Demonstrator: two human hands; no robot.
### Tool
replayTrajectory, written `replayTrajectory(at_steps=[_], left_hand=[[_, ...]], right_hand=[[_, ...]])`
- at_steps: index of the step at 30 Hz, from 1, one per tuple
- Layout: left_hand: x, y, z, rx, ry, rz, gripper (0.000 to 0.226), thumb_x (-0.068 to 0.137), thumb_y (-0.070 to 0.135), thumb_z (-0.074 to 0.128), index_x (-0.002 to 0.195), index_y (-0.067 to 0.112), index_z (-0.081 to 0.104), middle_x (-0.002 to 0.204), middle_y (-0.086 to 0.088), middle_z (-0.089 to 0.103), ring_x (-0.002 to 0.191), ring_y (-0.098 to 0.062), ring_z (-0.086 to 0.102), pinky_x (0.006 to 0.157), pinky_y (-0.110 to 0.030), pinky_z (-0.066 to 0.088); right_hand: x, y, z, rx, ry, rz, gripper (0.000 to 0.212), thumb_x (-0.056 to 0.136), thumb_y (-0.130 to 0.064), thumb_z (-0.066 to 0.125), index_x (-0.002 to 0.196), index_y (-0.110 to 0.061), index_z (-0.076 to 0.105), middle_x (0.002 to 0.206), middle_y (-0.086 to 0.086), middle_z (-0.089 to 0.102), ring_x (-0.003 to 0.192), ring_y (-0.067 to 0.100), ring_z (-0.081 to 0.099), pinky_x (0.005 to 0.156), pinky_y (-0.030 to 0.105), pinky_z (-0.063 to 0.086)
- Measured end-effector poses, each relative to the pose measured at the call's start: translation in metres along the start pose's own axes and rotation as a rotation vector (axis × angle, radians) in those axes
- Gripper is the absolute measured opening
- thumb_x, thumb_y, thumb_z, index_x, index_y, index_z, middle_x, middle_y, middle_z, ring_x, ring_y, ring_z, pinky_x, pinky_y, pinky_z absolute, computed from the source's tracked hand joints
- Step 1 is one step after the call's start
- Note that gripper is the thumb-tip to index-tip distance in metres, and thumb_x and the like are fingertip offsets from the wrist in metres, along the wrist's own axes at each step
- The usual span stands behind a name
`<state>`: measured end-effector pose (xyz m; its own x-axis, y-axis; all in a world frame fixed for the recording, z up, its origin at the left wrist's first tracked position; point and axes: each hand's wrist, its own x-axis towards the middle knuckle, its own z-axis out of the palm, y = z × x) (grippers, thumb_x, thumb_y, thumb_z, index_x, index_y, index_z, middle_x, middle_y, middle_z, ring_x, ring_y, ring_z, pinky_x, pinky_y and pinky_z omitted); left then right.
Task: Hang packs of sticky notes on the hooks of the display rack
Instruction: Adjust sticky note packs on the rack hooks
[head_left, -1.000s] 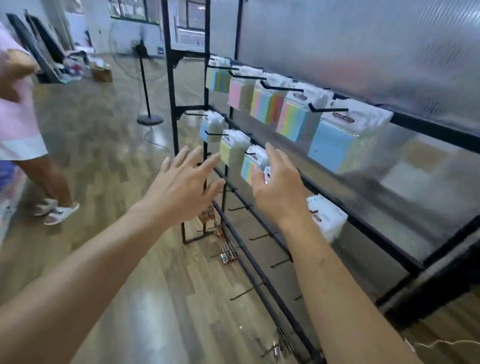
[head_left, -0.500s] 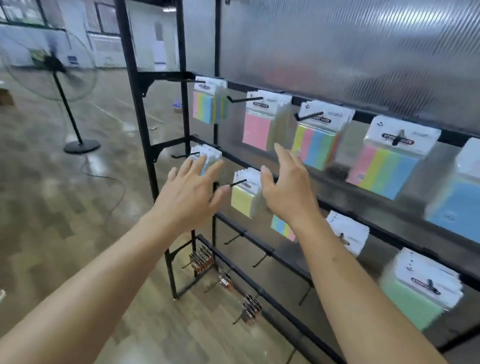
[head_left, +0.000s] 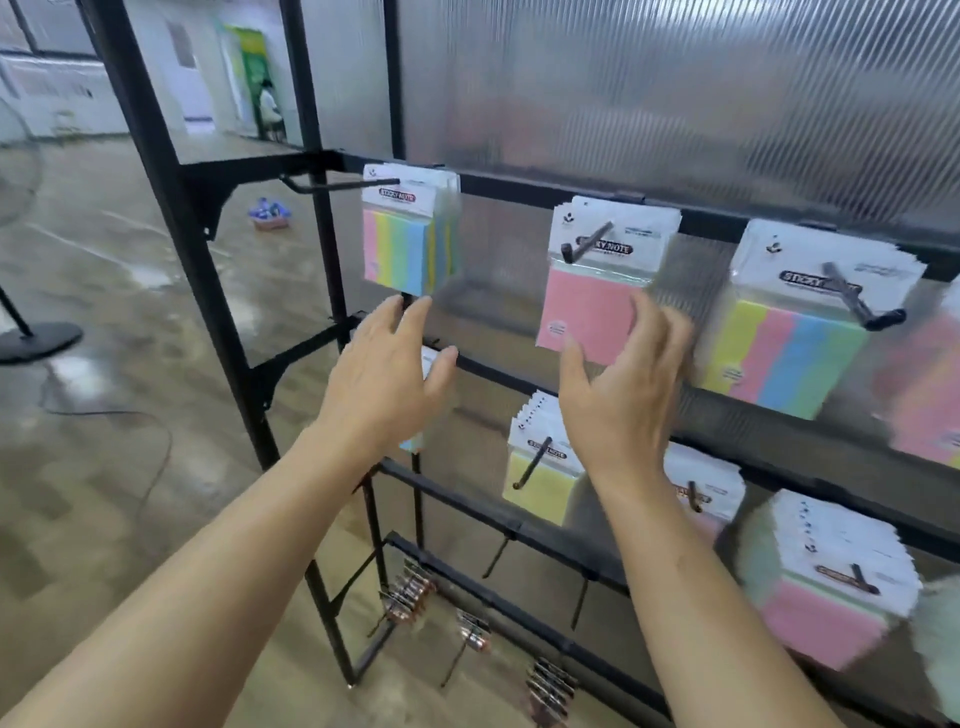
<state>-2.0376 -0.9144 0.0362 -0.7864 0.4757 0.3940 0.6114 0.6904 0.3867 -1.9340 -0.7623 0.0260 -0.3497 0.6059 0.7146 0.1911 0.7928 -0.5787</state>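
A black display rack (head_left: 218, 322) carries packs of sticky notes on its hooks. On the top row hang a striped pack (head_left: 408, 244), a pink pack (head_left: 592, 306) and a multicolour pack (head_left: 789, 358). A yellow pack (head_left: 540, 483) hangs on the middle row. My left hand (head_left: 384, 384) is raised with spread fingers in front of a partly hidden pack on the middle row's left end. My right hand (head_left: 623, 395) is spread just below and in front of the pink pack. Neither hand holds anything.
Bare hooks (head_left: 496, 558) stick out from the lower bar, and small clip items (head_left: 410, 597) hang lower down. A ribbed translucent panel (head_left: 675, 104) backs the rack. A fan base (head_left: 36, 340) stands on the wooden floor at the left. More packs (head_left: 831, 587) hang at the right.
The view has swung right and closer to the rack. Both hands have risen from the middle row toward the top row, the right hand now under the pink pack.
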Motion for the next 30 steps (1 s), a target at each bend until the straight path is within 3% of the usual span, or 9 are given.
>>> replayTrajectory(at_steps=[6, 9, 12, 15, 17, 20, 23, 25, 30], left_hand=[[0.061, -0.031, 0.004, -0.316, 0.109, -0.027, 0.069, 0.092, 0.031, 0.059, 0.149, 0.011, 0.027, 0.147, -0.010, 0.035, 0.134, -0.020, 0.033, 0.110, -0.032, 0.030], [0.081, -0.039, -0.001, -0.507, 0.126, -0.139, 0.083, 0.089, 0.031, 0.064, 0.154, 0.012, 0.016, 0.153, -0.007, 0.032, 0.140, -0.018, 0.029, 0.116, -0.038, 0.027], [0.091, -0.044, -0.003, -0.735, 0.085, -0.283, 0.088, 0.089, 0.031, 0.066, 0.155, 0.015, 0.011, 0.140, 0.000, 0.047, 0.129, -0.019, 0.045, 0.105, -0.035, 0.038], [0.096, -0.050, -0.003, -0.885, 0.047, -0.341, 0.076, 0.089, 0.030, 0.069, 0.150, 0.016, 0.026, 0.104, 0.010, 0.052, 0.107, -0.015, 0.053, 0.087, -0.029, 0.039], [0.101, -0.053, -0.005, -0.950, 0.002, -0.350, 0.062, 0.087, 0.029, 0.071, 0.139, 0.015, 0.040, 0.107, 0.007, 0.054, 0.106, -0.017, 0.057, 0.084, -0.028, 0.044], [0.107, -0.058, -0.010, -1.043, -0.094, -0.358, 0.051, 0.086, 0.030, 0.073, 0.127, 0.014, 0.048, 0.120, -0.001, 0.055, 0.105, -0.016, 0.056, 0.090, -0.034, 0.048], [0.110, -0.064, -0.015, -1.180, -0.126, -0.356, 0.028, 0.086, 0.024, 0.074, 0.096, 0.017, 0.049, 0.083, 0.002, 0.053, 0.067, -0.012, 0.047, 0.063, -0.026, 0.040], [0.109, -0.068, -0.020, -1.251, -0.127, -0.340, 0.031, 0.086, 0.019, 0.073, 0.082, 0.021, 0.043, 0.071, 0.005, 0.050, 0.055, -0.010, 0.041, 0.054, -0.023, 0.035], [0.094, -0.075, -0.031, -1.318, -0.239, -0.217, 0.006, 0.094, 0.011, 0.061, 0.092, 0.017, 0.059, 0.097, 0.000, 0.074, 0.081, -0.015, 0.071, 0.069, -0.028, 0.055]], right_hand=[[0.012, -0.010, 0.021, 0.093, 0.097, 0.191, 0.067, 0.080, -0.031, 0.077, 0.127, -0.007, 0.036, 0.117, 0.000, 0.039, 0.095, -0.004, 0.034, 0.077, 0.006, 0.032], [0.013, -0.015, 0.023, 0.142, 0.099, 0.280, 0.063, 0.082, -0.029, 0.076, 0.126, -0.010, 0.036, 0.112, -0.005, 0.044, 0.093, 0.004, 0.043, 0.070, -0.004, 0.031], [0.009, -0.022, 0.021, 0.168, 0.132, 0.336, 0.056, 0.084, -0.026, 0.074, 0.123, -0.013, 0.037, 0.099, -0.014, 0.048, 0.087, 0.006, 0.049, 0.066, -0.001, 0.034], [0.003, -0.032, 0.019, 0.205, 0.176, 0.345, 0.045, 0.087, -0.022, 0.071, 0.119, -0.014, 0.041, 0.087, -0.023, 0.046, 0.076, -0.012, 0.052, 0.062, -0.001, 0.035], [0.001, -0.037, 0.017, 0.227, 0.183, 0.303, 0.030, 0.089, -0.018, 0.066, 0.111, -0.016, 0.046, 0.084, -0.023, 0.050, 0.073, -0.020, 0.051, 0.062, 0.000, 0.036], [-0.002, -0.045, 0.014, 0.278, 0.159, 0.283, 0.007, 0.092, -0.016, 0.061, 0.097, -0.013, 0.056, 0.082, -0.016, 0.059, 0.072, -0.009, 0.057, 0.062, 0.009, 0.042], [-0.007, -0.053, 0.011, 0.307, 0.155, 0.285, 0.004, 0.092, -0.015, 0.058, 0.094, -0.016, 0.055, 0.086, -0.010, 0.062, 0.079, 0.005, 0.061, 0.066, 0.019, 0.049], [-0.012, -0.059, 0.009, 0.332, 0.148, 0.288, 0.006, 0.092, -0.013, 0.057, 0.093, -0.018, 0.054, 0.088, -0.007, 0.063, 0.081, 0.009, 0.063, 0.066, 0.020, 0.050], [-0.021, -0.076, 0.001, 0.454, 0.147, 0.270, 0.021, 0.090, -0.002, 0.056, 0.090, -0.023, 0.054, 0.089, -0.007, 0.066, 0.082, 0.009, 0.064, 0.072, 0.023, 0.051]])
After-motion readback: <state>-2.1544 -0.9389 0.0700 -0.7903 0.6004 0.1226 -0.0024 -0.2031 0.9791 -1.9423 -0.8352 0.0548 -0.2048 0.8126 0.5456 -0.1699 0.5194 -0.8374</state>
